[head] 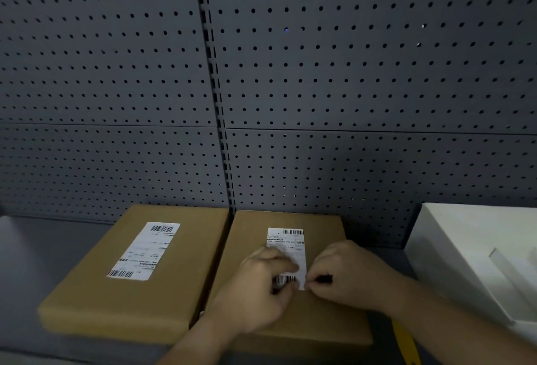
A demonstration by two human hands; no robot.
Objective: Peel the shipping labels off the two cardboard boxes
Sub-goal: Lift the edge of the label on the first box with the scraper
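Two flat brown cardboard boxes lie side by side on a grey shelf. The left box carries a white shipping label lying flat. The right box has a white label whose near end is partly hidden by my hands. My left hand rests on the right box with fingers curled over the label's near left part by the barcode. My right hand pinches the label's near right corner with thumb and forefinger.
A dark grey pegboard wall stands right behind the boxes. A white box sits at the right, close to my right forearm. A yellow strip shows below my right arm. Grey shelf surface lies left of the boxes.
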